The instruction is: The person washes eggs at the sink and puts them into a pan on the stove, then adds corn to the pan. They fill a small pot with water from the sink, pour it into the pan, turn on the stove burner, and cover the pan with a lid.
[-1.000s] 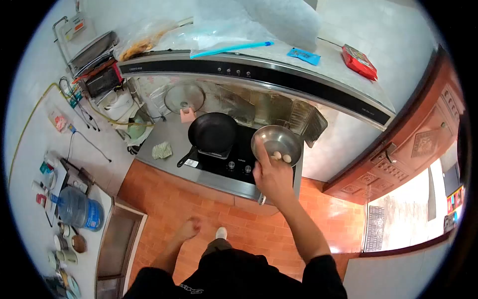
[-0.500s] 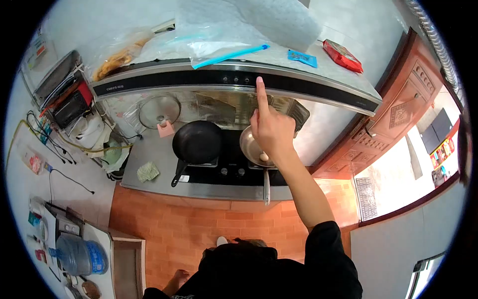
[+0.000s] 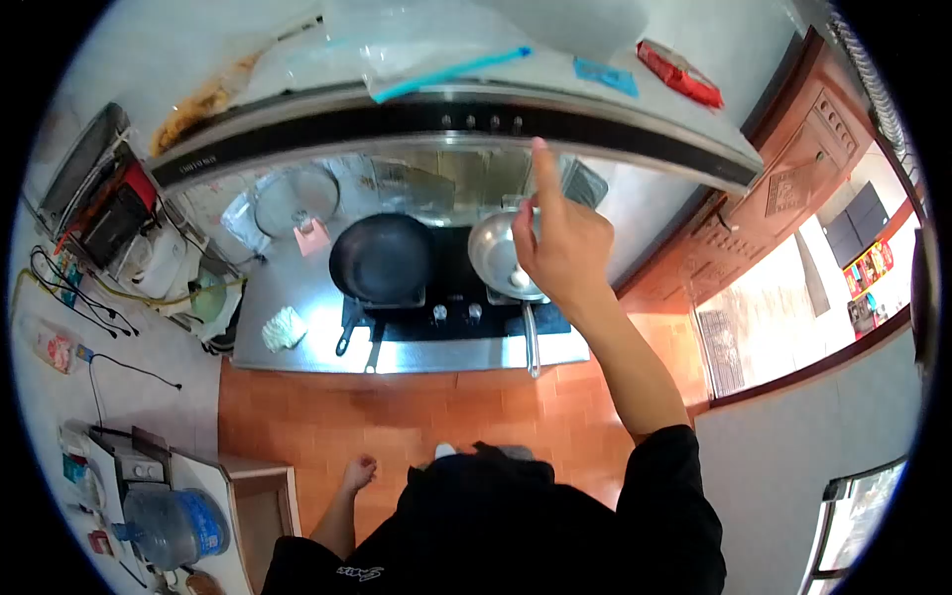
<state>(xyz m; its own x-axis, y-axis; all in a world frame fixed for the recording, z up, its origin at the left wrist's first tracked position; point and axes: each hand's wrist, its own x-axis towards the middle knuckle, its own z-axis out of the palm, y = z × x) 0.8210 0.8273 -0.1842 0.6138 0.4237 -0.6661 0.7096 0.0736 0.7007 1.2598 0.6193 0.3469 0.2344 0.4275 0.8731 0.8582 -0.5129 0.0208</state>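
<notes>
We see the range hood [image 3: 397, 121] above the stove [image 3: 452, 258], its buttons [image 3: 495, 122] near the right hand [image 3: 570, 243]: index finger [image 3: 547, 177] extended, others curled, pinching nothing. A misjudged reach might graze an unintended button; a carelessly lowered forearm [image 3: 635, 367] might jog the steel pan [image 3: 496, 253] by its handle [image 3: 531, 337]. We cannot tell the grip of the left hand [image 3: 361, 472].

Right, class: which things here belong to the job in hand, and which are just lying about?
Likely part of the job:
right hand
hood buttons
steel pan
stove

Apparently just lying about:
red packet
blue packet
water jug
</notes>
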